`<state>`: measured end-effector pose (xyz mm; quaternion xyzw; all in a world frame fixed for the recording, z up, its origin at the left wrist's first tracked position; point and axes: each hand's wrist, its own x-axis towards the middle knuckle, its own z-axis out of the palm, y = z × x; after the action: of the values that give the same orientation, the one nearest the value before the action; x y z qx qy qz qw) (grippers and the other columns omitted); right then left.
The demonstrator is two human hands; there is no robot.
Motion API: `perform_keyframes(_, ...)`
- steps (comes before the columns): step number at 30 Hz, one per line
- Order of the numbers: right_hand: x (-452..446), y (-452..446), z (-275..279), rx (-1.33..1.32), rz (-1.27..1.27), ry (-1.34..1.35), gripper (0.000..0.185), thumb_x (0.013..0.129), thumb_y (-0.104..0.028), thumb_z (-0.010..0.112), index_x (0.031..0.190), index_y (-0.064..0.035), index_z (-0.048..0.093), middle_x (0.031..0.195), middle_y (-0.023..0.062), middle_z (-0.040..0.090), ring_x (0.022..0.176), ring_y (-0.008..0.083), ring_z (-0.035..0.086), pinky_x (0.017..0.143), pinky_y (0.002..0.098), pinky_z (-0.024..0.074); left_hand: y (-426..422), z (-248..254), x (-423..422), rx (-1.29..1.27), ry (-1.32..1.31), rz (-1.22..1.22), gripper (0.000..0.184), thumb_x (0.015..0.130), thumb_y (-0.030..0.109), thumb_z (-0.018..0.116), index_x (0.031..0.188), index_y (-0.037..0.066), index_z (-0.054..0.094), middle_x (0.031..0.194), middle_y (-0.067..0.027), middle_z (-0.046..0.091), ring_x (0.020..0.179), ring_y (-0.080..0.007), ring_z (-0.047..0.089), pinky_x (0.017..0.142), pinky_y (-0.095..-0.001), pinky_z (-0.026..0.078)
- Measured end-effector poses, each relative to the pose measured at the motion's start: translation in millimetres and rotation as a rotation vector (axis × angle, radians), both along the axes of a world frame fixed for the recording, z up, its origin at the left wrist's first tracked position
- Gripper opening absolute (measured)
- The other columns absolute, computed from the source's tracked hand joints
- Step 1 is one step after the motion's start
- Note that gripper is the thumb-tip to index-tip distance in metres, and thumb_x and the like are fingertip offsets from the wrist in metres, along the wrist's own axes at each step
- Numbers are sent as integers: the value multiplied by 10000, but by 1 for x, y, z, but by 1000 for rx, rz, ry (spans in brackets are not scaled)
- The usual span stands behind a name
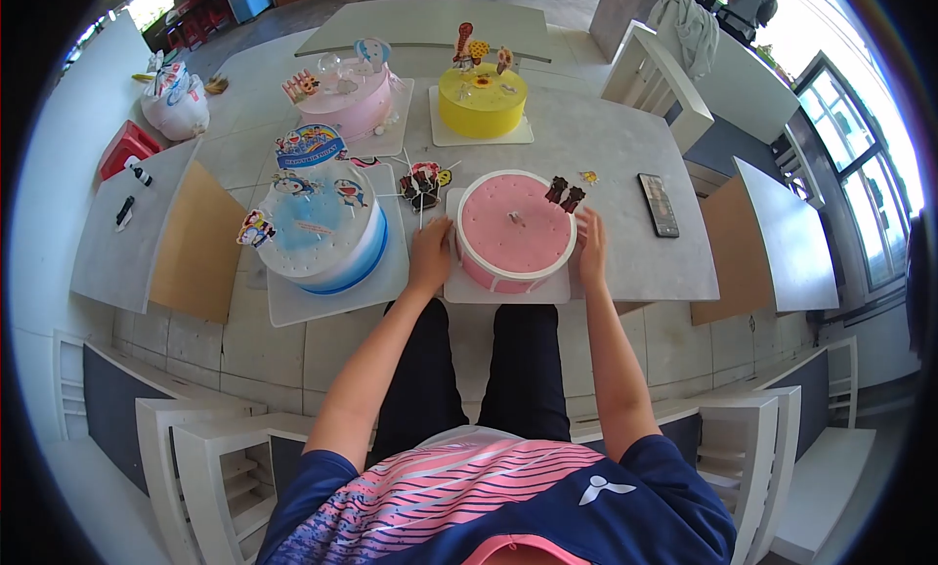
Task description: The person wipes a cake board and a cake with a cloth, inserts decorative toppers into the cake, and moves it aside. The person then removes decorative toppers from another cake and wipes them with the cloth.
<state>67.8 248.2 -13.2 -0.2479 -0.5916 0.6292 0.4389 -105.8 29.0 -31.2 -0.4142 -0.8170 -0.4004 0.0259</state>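
A round pink cake (498,238) with a white rim sits on a white cake board (479,295) before me, between my two hands. Two dark brown bear-shaped toppers (564,195) stand at its upper right edge, and a small pale piece lies at its centre. At the cake's left side, my left hand (430,254) has its fingers bent and pressed together at the board's edge; the fingertips are partly hidden. My right hand (592,245) is at the right side, fingers stretched along the cake wall. Several sticked toppers (423,186) lie just behind my left hand.
A blue-and-white cake (315,235) with cartoon toppers stands at left. Behind are a pale pink cake (342,104) and a yellow cake (482,104). A phone (659,206) and a small yellow topper (589,177) lie on the grey table (625,145). White chairs flank me.
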Motion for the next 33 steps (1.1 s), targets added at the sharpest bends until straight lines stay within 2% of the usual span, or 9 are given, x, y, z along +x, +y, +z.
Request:
perform_keyframes(1,1,-1,-4,88,-42,-102,292,888,-232,421,1052,-10,514,966,69,561,788,164,537,713,280,427,0,1,-6,113,-168,-35,334,750,2,457,1078,15,516,1132,-159,505,1041,-335,464,902,-408,342)
perform_keyframes(4,-1,-8,2,307,-141,-278,271,882,-202,425,1022,7,524,907,104,578,765,189,544,719,300,427,8,12,-23,233,-12,38,268,728,-24,468,983,2,542,980,-173,551,898,-336,518,800,-376,403)
perform_keyframes(11,-3,-4,-6,364,-163,-388,232,866,-181,446,938,16,546,853,151,575,760,235,552,692,319,423,41,39,-60,69,34,362,100,738,122,506,822,79,537,814,-104,538,770,-282,547,589,-386,461)
perform_keyframes(15,-7,-5,-7,435,-213,-377,199,868,-154,450,908,11,554,800,126,578,708,194,543,651,303,422,51,33,-87,-136,403,455,194,736,164,541,901,62,534,934,-118,536,867,-282,538,624,-386,475)
perform_keyframes(18,-6,-7,-1,410,-169,-402,197,861,-160,451,896,10,545,854,155,560,751,271,542,673,335,424,62,32,-97,-453,225,729,326,752,225,554,999,15,522,1019,-134,522,943,-274,515,676,-407,467)
perform_keyframes(20,-6,-6,-4,444,-175,-411,195,863,-155,445,889,11,543,855,155,554,757,276,535,674,339,420,69,35,-108,-511,132,728,411,753,238,562,1066,-21,504,1060,-133,515,992,-263,496,723,-433,447)
perform_keyframes(27,-6,-6,-3,534,-170,-418,192,864,-141,427,867,17,537,853,157,532,763,304,514,674,355,409,73,60,-118,-700,107,416,190,725,119,541,887,49,611,937,-139,573,883,-276,563,676,-377,481)
perform_keyframes(29,-6,-5,-2,514,-161,-420,192,863,-140,428,868,16,538,853,159,531,765,307,514,673,358,408,68,68,-111,-589,361,380,131,718,63,518,805,35,612,900,-155,574,824,-282,578,667,-361,485)
perform_keyframes(33,-6,-4,-4,489,-153,-424,189,860,-139,430,867,14,542,853,163,532,770,312,514,673,359,408,51,96,-82,-299,435,223,120,714,20,481,743,38,596,826,-141,575,807,-312,575,688,-378,464)
